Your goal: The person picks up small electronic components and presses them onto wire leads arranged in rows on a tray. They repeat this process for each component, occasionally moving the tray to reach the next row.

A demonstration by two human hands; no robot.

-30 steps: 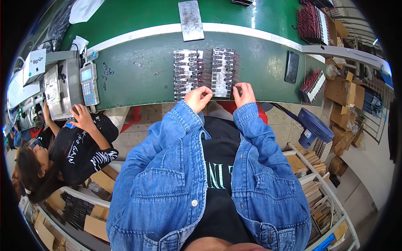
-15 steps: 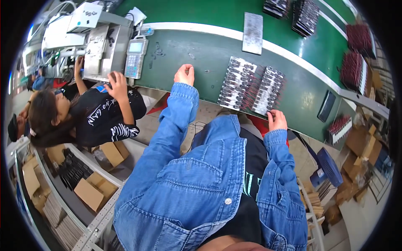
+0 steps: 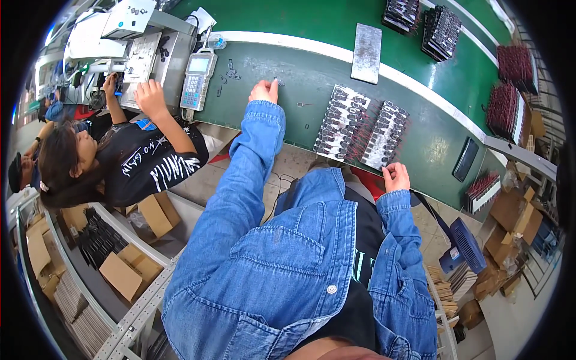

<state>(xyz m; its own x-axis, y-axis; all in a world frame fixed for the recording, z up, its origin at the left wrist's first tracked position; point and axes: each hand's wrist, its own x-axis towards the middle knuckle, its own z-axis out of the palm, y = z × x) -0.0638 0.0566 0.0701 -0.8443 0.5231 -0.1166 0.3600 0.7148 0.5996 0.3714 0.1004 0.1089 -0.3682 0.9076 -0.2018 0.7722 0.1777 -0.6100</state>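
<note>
My left hand (image 3: 264, 92) is stretched far out over the dark green belt (image 3: 288, 114), its fingertips on a small dark part (image 3: 279, 80) among several loose ones. My right hand (image 3: 396, 177) rests at the near edge of the belt, fingers curled, just below two trays of small dark components with red wires (image 3: 362, 128). Whether the right hand holds anything is hidden by the fingers. Both my arms are in blue denim sleeves.
A co-worker in a black shirt (image 3: 141, 165) works at my left by a grey machine (image 3: 147, 54) and a keypad unit (image 3: 197, 73). A metal plate (image 3: 366, 53) and more component trays (image 3: 441, 30) lie farther back. Cardboard boxes (image 3: 129, 273) stand below left.
My left hand left the trays and reached far out to the left across the belt to the loose parts. My right hand stayed at the near edge by the trays.
</note>
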